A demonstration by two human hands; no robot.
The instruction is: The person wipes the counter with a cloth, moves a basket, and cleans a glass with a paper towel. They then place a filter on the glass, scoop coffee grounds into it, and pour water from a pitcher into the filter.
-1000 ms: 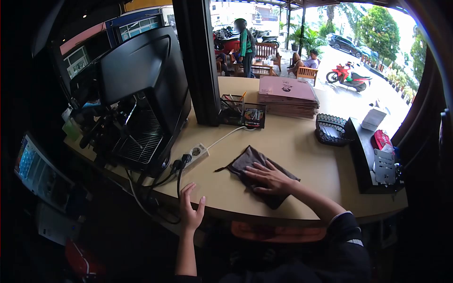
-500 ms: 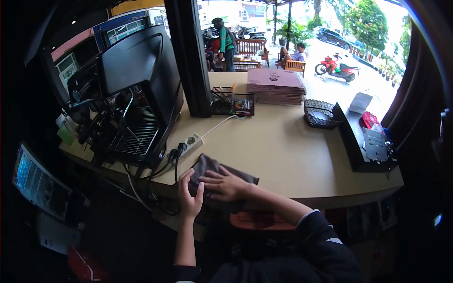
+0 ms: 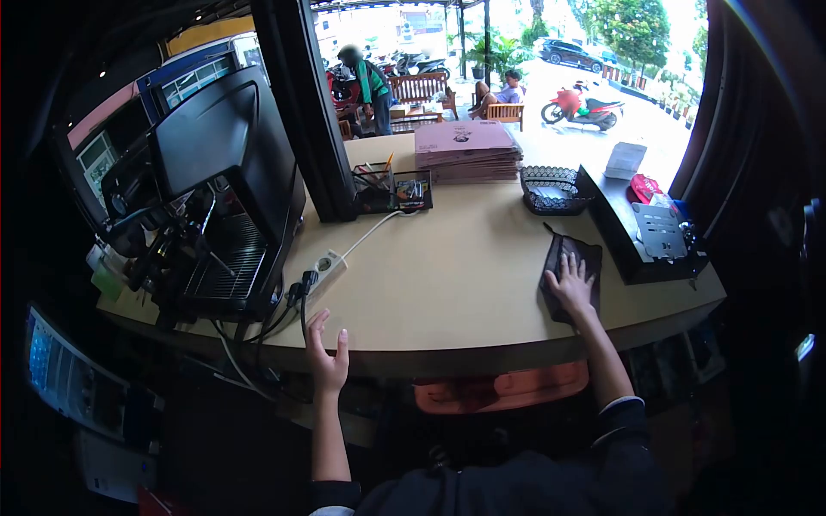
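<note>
My right hand [image 3: 571, 285] lies flat with its fingers spread on a dark cloth [image 3: 557, 243], pressing it against the wooden counter [image 3: 447, 284]. The cloth is loosely spread, one corner pointing away from me. Near the counter's front edge, my left hand [image 3: 329, 354] is raised with fingers and thumb apart and nothing between them. Just beyond it, black plugs [image 3: 301, 287] sit in a white power strip [image 3: 327, 265].
An espresso machine [image 3: 224, 189] stands at the left. Toward the back are a pen holder [image 3: 374, 176], a stack of pink boxes [image 3: 469, 142] and a black basket [image 3: 555, 196]. A black box [image 3: 632, 249] borders the right side. Beyond the counter are two people outdoors.
My right hand has swept the cloth from beside my left hand to the counter's right side. My left hand stays near the front edge. The view has shifted somewhat.
</note>
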